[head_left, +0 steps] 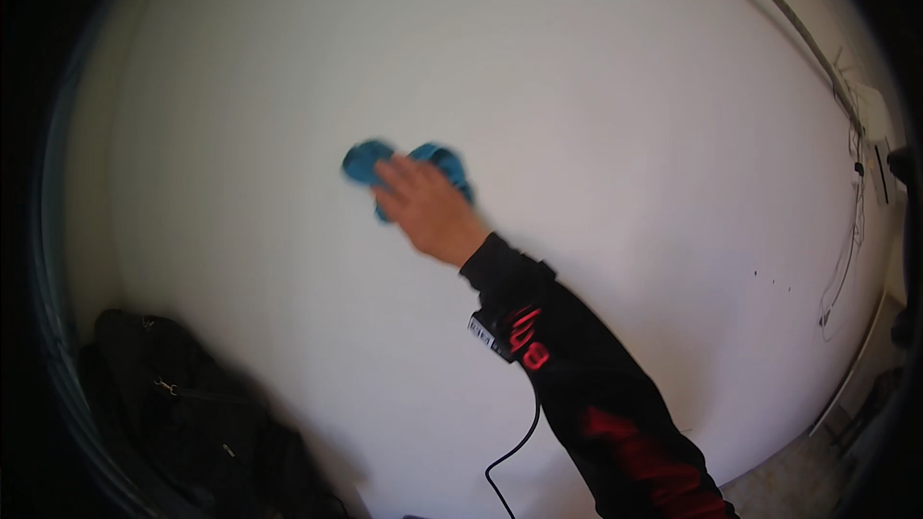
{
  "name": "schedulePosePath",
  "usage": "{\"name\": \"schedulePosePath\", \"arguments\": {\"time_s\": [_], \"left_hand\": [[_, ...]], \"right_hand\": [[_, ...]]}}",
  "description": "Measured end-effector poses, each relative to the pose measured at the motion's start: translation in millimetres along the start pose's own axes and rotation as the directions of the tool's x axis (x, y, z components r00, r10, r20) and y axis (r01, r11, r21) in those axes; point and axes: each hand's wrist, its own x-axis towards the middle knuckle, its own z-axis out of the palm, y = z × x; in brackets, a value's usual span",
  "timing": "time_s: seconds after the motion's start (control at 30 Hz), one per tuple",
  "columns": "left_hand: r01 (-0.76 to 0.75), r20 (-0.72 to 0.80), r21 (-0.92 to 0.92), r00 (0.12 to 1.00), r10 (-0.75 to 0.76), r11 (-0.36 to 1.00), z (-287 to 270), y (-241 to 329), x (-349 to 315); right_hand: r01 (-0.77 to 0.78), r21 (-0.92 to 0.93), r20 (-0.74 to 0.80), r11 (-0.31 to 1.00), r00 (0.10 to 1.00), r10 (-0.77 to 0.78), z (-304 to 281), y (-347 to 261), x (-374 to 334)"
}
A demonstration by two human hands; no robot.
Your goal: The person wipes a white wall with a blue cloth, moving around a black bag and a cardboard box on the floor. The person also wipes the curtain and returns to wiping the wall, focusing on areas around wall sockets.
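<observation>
Smooth white wall [269,67] fills most of my view, far side. Bulky black fabric bag [192,404] with metal clips, near left, beside wall. Black sleeve with red markings [615,375] reaches in from near right. Bare right hand [428,211], slightly blurred, before wall's middle: I see fingers closed over bunched blue cloth [365,162], gripping it; cloth sticks out left and right of them. Can't tell how firmly cloth meets wall. Thin black cable [520,447] hangs below cuff, near side.
</observation>
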Motion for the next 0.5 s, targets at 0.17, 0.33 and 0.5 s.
{"name": "schedulePosePath", "arguments": {"time_s": [0.17,0.33,0.5], "left_hand": [[-0.054,-0.013,0.027,0.998,0.054,0.998,10.8,22.2,6.1],[-0.062,0.049,0.067,0.997,0.059,0.996,43.2,42.5,10.6],[-0.145,0.113,0.137,0.985,0.130,0.980,100.6,70.1,14.2]], "right_hand": [[-0.266,-0.196,-0.169,0.944,0.957,0.235,-77.4,88.6,-36.2],[-0.472,-0.294,-0.258,0.831,0.876,0.407,-165.4,133.5,-145.6],[-0.575,-0.313,-0.233,0.756,0.818,0.526,-239.1,135.9,-285.6]]}}
